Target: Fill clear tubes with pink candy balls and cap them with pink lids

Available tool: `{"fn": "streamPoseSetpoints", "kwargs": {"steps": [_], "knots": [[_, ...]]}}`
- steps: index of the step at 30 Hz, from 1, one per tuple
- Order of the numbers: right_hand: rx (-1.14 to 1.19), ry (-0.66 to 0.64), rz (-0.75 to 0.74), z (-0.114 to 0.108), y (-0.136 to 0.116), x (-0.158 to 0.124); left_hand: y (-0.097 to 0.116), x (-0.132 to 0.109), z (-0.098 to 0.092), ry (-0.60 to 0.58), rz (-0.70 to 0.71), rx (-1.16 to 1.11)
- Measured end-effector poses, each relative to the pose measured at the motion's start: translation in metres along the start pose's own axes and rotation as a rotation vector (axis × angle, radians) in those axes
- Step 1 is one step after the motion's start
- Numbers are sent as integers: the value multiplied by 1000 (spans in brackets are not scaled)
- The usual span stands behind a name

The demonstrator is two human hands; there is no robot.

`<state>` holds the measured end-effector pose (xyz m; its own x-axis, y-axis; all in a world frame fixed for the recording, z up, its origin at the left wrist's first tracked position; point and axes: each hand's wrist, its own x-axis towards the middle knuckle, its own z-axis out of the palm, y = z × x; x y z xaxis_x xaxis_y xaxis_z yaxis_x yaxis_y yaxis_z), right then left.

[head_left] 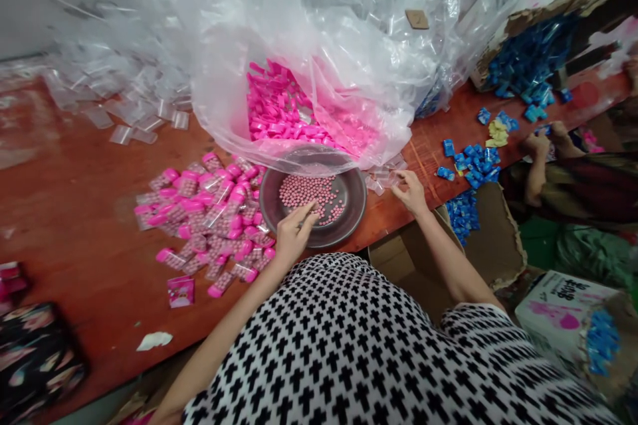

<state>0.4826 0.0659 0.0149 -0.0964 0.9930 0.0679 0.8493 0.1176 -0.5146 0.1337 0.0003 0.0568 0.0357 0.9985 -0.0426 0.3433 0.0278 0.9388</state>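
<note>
A dark round metal dish [349, 212] holds small pink beads [309, 192] at the near edge of the red-brown table. My left hand [294, 232] rests in the dish with fingers curled together among the beads; what it pinches is too small to name. My right hand [411, 191] lies at the dish's right, fingers closed on small clear plastic pieces [386, 179]. Left of the dish sits a pile of filled clear tubes with pink caps [209, 219]. Behind the dish a big clear plastic bag [299, 80] holds loose pink caps [284, 113].
Small clear bags [129, 113] are strewn at the back left. Blue packets [473, 163] lie on the table's right, with more in a torn carton [528, 60]. Another person's hands [543, 146] work at the far right. Cardboard boxes [563, 305] stand below the table edge.
</note>
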Motion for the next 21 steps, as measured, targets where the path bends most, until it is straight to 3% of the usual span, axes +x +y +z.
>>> {"fn": "streamPoseSetpoints", "kwargs": {"steps": [3, 6, 9, 13, 21], "knots": [[40, -59, -110, 3, -51, 4, 2, -6, 0, -14, 35, -5], [-130, -296, -195, 25, -100, 11, -2, -15, -8, 15, 32, 1], [-446, -530, -179, 59, -135, 18, -11, -29, -22, 66, 3, -3], [-647, -643, -138, 100, -152, 25, -25, -52, -41, 136, -76, 2], [-470, -698, -372, 159, -186, 29, -33, -86, -65, 233, -185, -7]]}}
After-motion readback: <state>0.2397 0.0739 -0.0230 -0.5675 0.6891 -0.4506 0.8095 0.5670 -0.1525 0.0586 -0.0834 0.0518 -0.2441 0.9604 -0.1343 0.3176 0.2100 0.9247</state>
